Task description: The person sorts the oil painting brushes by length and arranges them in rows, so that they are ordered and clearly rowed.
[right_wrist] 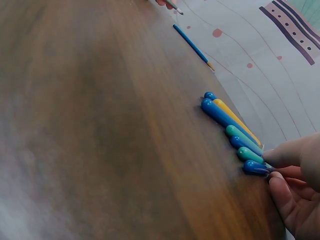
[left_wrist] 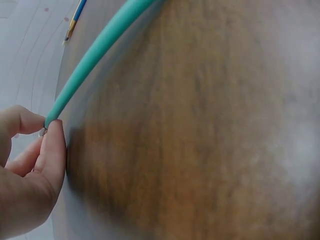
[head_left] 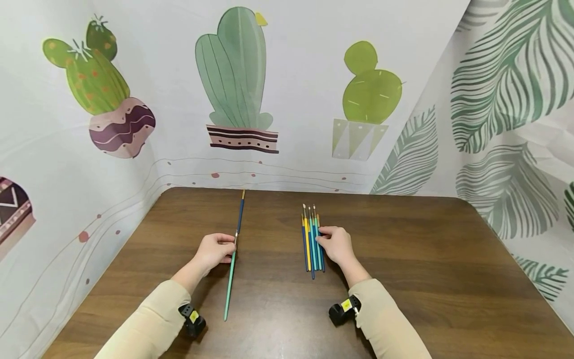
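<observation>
My left hand (head_left: 217,250) pinches a green paintbrush (head_left: 229,286) near its ferrule, between thumb and fingertips. In the left wrist view that green handle runs from the fingertips up to the top edge. Beyond its tip lies a blue paintbrush (head_left: 241,214), bristles toward the wall. On the right, several paintbrushes (head_left: 309,244) with blue, yellow and green handles lie side by side, bristles away from me. My right hand (head_left: 336,243) pinches the rightmost brush of this row, a blue paintbrush (right_wrist: 256,168), between thumb and fingers; its handle end points toward me.
Everything lies on a brown wooden table (head_left: 403,279). At its far edge hangs a white cloth (head_left: 305,99) printed with cacti and leaves. Each forearm wears a small black camera, one by the left sleeve (head_left: 150,319) and one by the right sleeve (head_left: 385,319).
</observation>
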Demonstrator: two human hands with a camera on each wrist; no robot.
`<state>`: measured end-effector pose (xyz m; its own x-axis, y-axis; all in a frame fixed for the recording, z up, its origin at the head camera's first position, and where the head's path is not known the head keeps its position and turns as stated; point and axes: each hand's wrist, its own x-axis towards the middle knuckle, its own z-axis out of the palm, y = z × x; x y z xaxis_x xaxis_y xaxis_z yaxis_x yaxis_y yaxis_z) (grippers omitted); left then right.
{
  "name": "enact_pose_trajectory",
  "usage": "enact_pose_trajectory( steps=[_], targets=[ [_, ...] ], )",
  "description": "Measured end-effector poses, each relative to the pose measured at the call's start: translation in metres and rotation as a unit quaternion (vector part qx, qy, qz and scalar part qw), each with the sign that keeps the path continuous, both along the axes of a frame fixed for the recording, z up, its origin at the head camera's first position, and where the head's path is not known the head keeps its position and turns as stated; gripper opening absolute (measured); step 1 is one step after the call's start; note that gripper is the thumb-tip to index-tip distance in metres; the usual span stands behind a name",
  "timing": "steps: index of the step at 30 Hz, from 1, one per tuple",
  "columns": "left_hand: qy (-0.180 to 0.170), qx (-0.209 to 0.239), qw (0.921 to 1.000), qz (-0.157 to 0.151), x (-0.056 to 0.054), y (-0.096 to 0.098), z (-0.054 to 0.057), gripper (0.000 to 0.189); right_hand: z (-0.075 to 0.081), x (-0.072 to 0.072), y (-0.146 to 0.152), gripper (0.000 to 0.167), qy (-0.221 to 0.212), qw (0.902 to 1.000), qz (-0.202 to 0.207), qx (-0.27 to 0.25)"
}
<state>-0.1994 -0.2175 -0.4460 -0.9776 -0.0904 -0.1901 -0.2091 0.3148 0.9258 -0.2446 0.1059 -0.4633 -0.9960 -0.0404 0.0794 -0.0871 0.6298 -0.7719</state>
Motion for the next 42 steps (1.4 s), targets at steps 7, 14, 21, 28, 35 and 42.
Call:
enact_pose_trajectory(
  steps=[7, 14, 21, 28, 35, 42],
  targets=[
    [0.014, -0.040, 0.9987, 0.030, 0.002, 0.005, 0.001, 0.032, 0.000, 0.001, 0.001, 0.031, -0.006, 1.0000, -0.001, -0.004],
    [0.031, -0.121, 0.9907, 0.055, 0.002, 0.015, 0.002, 0.025, 0.001, 0.002, 0.002, 0.031, -0.002, 1.0000, 0.002, 0.000],
    [0.043, -0.155, 0.9852, 0.060, 0.001, 0.017, 0.001, 0.021, 0.002, 0.001, 0.002, 0.031, 0.000, 1.0000, 0.002, -0.001],
    [0.048, -0.144, 0.9868, 0.056, 0.003, 0.015, -0.001, 0.023, 0.001, 0.001, 0.002, 0.031, -0.008, 1.0000, 0.000, -0.006],
    [0.043, -0.105, 0.9919, 0.058, 0.002, 0.012, -0.006, 0.026, -0.001, 0.001, 0.001, 0.031, -0.009, 1.0000, 0.000, -0.001],
    [0.051, -0.085, 0.9931, 0.062, 0.000, 0.009, -0.007, 0.028, -0.002, 0.000, 0.000, 0.031, -0.007, 1.0000, 0.001, -0.004]
  ],
)
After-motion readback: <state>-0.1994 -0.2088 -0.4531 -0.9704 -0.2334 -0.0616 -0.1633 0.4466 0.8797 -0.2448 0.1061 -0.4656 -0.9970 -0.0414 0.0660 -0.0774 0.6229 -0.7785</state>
